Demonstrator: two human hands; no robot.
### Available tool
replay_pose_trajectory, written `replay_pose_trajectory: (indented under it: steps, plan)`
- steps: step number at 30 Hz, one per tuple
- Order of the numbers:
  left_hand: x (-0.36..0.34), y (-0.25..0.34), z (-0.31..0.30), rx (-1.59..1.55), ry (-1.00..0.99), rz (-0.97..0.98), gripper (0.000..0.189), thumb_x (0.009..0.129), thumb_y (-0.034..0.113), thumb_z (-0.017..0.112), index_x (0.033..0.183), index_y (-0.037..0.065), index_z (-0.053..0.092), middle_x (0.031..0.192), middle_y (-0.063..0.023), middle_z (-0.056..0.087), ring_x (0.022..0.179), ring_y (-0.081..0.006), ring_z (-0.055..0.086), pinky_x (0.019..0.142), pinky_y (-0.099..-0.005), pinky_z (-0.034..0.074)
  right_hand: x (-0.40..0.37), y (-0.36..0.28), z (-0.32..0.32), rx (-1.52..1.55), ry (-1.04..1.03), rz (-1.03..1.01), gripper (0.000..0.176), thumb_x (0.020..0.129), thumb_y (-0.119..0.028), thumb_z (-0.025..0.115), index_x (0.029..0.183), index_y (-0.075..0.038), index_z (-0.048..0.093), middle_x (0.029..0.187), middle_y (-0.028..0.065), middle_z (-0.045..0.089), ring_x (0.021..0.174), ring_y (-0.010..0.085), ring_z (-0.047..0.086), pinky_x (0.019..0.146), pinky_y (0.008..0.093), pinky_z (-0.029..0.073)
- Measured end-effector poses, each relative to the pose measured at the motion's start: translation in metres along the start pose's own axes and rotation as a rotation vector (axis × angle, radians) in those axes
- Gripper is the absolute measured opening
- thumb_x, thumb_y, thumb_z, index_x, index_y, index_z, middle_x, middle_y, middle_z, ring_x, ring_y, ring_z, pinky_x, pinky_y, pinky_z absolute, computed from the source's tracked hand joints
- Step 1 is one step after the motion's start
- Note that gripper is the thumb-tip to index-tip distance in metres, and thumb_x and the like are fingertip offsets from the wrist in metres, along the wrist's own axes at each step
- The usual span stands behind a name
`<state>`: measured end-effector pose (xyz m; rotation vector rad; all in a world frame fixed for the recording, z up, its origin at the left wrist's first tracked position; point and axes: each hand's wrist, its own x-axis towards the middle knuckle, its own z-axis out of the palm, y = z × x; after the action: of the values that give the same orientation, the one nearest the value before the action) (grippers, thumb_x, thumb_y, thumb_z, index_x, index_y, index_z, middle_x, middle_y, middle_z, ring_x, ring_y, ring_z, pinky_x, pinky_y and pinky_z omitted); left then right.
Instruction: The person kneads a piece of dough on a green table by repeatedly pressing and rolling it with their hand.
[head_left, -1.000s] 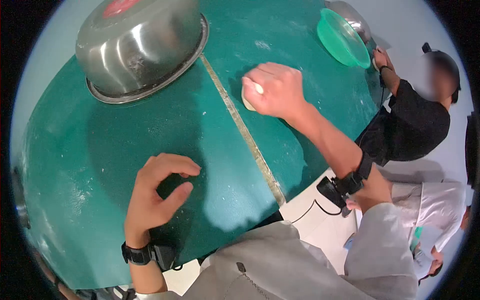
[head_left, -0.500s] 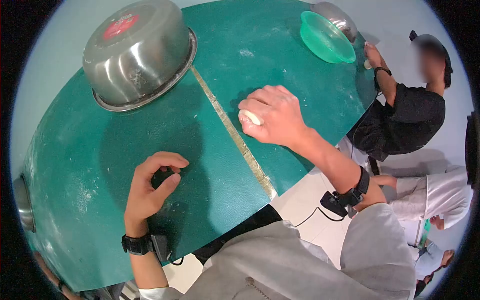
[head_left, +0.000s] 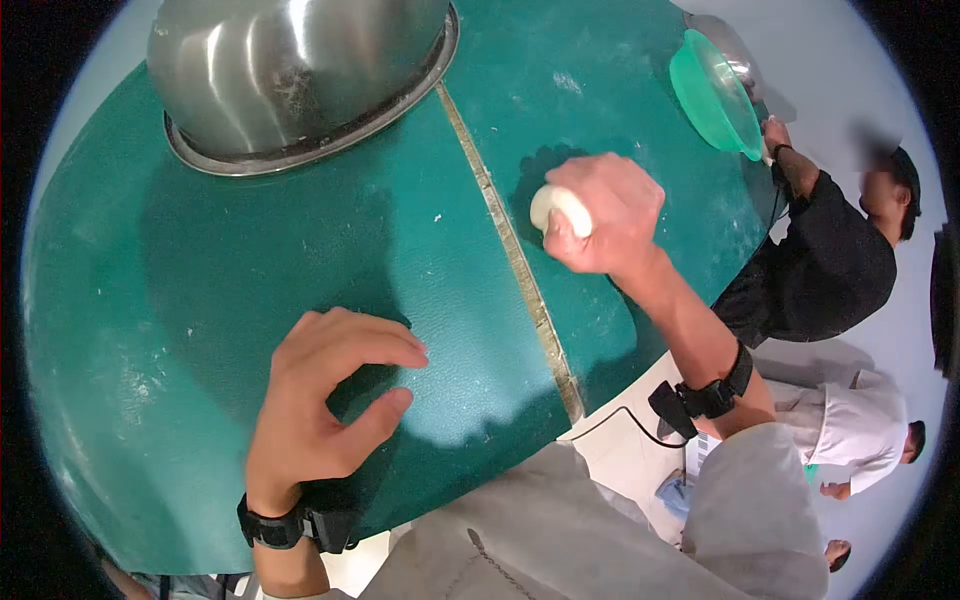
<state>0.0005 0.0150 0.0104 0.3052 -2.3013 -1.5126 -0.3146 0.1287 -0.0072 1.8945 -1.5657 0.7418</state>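
A pale, smooth lump of dough (head_left: 561, 208) is wrapped in the fingers of my right hand (head_left: 618, 212), just above the green table to the right of the seam strip. The dough bulges out at the thumb side, and the rest is hidden in my palm. Left of the strip, my left hand (head_left: 325, 395) hovers over the green tabletop with fingers curved and thumb apart, nothing between them. Both wrists wear black straps.
An overturned steel basin (head_left: 290, 85) stands at the back left. A green bowl (head_left: 712, 98) lies at the far right, near a metal bowl (head_left: 735, 55). A person in black (head_left: 835, 255) works at the right edge. Flour dusts the green table (head_left: 140, 400).
More of the dough now shows from my right hand's grip. My left hand has opened wider between thumb and fingers. The view has shifted, so the basin sits higher in the picture.
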Motion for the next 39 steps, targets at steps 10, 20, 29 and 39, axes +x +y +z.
replay_pose_trajectory:
  steps: [10,20,29,39]
  plan:
    - [-0.003,-0.001,0.009,-0.127,0.06,-0.067,0.023,0.082,0.003,0.069,0.105,0.006,0.07,0.106,-0.0065,0.072,0.092,-0.0212,0.065,0.085,-0.0341,0.047,0.02,0.009,-0.018,0.132,-0.291,0.246,0.057,0.068,-0.046,0.086,0.113,-0.015,0.07,0.107,0.0049,0.07,0.096,0.027,0.067,0.081,0.0402,0.056]
    - [-0.006,-0.001,0.005,-0.214,0.058,-0.113,0.022,0.087,0.001,0.066,0.108,0.004,0.07,0.107,-0.005,0.07,0.092,-0.0159,0.062,0.084,-0.0302,0.047,0.034,0.031,-0.086,0.741,-0.665,0.752,0.054,0.081,-0.038,0.083,0.125,-0.009,0.068,0.113,0.0085,0.073,0.101,0.0203,0.069,0.088,0.0357,0.056]
    - [-0.006,-0.005,0.006,-0.129,0.043,-0.082,0.024,0.085,0.001,0.067,0.108,0.005,0.071,0.109,-0.0053,0.071,0.093,-0.0171,0.063,0.084,-0.0312,0.048,0.027,0.024,-0.093,0.797,-0.674,1.14,0.045,0.101,-0.037,0.052,0.101,0.003,0.075,0.102,0.0115,0.074,0.096,0.0213,0.069,0.089,0.0347,0.053]
    - [-0.001,-0.003,0.003,-0.135,0.032,-0.029,0.027,0.08,-0.001,0.069,0.106,0.007,0.07,0.105,-0.0073,0.072,0.091,-0.0219,0.065,0.084,-0.0346,0.048,0.036,0.008,-0.016,-0.067,-0.667,0.407,0.05,0.097,-0.04,0.058,0.062,-0.006,0.07,0.062,0.0166,0.065,0.06,0.038,0.066,0.058,0.0492,0.054]
